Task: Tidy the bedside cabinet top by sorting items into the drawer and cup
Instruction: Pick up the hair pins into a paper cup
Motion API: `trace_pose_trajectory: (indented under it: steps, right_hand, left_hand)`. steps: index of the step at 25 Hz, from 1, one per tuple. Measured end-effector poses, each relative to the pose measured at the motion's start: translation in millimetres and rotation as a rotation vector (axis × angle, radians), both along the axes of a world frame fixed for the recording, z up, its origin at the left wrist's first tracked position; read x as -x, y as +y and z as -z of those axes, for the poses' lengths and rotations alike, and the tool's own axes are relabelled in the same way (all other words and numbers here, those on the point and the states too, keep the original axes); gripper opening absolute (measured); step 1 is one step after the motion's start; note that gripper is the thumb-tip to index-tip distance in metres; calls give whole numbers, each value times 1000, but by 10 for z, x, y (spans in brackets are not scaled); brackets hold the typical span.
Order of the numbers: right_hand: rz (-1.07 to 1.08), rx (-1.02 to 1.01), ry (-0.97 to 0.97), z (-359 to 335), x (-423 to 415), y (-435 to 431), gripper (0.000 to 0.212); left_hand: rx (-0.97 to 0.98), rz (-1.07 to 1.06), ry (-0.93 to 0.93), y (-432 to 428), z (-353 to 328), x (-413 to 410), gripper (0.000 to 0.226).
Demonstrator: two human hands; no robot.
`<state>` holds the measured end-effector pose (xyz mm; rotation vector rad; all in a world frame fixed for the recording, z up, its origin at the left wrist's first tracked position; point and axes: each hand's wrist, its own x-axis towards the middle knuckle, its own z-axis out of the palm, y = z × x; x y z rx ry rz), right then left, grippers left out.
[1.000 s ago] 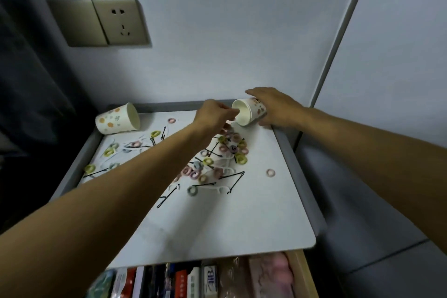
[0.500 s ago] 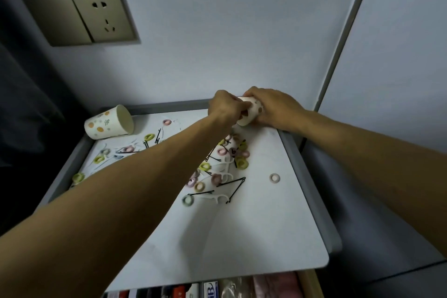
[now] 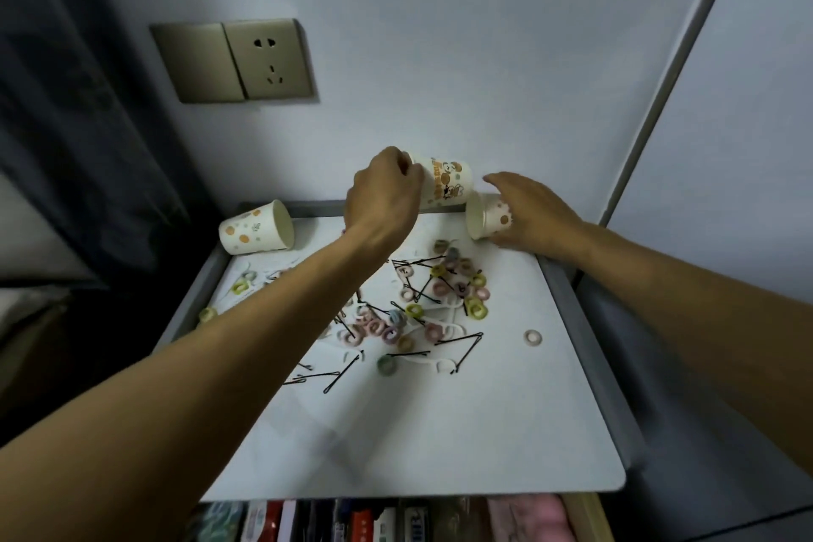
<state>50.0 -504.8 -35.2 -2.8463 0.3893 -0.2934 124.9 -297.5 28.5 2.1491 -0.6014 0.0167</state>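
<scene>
My left hand (image 3: 382, 194) grips a printed paper cup (image 3: 445, 185) by its rim and holds it tilted above the back of the white cabinet top (image 3: 440, 431). Just to its right, my right hand (image 3: 534, 213) is closed over a second, dotted paper cup (image 3: 484, 217) that lies on its side, mouth to the left. A third dotted cup (image 3: 257, 229) lies on its side at the back left corner. Several coloured hair ties (image 3: 440, 290) and black bobby pins (image 3: 466, 343) are scattered across the middle. One pale ring (image 3: 532, 337) lies apart on the right.
The open drawer (image 3: 396, 519) under the front edge holds packets and a pink item. A raised grey rim (image 3: 585, 321) borders the top. A wall socket (image 3: 268, 57) is above on the left, a dark curtain at far left, a white panel at right.
My left hand has pulled the printed cup out of the cup under my right hand and lifted it. The right hand stays on the lying cup.
</scene>
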Motion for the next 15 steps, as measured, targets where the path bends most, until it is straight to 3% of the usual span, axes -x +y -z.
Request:
trace_pose_trajectory:
  steps: [3, 5, 10, 11, 13, 15]
  right_hand:
    - [-135, -211, -126, -249, 211, 414, 102]
    - [-218, -292, -97, -412, 424, 833, 108]
    - [-186, -518, -109, -515, 791, 1714, 81]
    - [-160, -567, -131, -487, 838, 1880, 77]
    - [-134, -634, -149, -394, 921, 2265, 74]
    - [-191, -696, -108, -278, 992, 2550, 73]
  left_hand:
    - [86, 100, 34, 369, -75, 156, 17]
    - [154, 182, 137, 689, -100, 329, 20]
    - [412, 162, 463, 1325, -13, 753, 13]
    - [519, 124, 577, 1438, 19, 802, 16]
    - [719, 76, 841, 1681, 98, 914, 50]
    - [831, 85, 965, 1813, 175, 1023, 54]
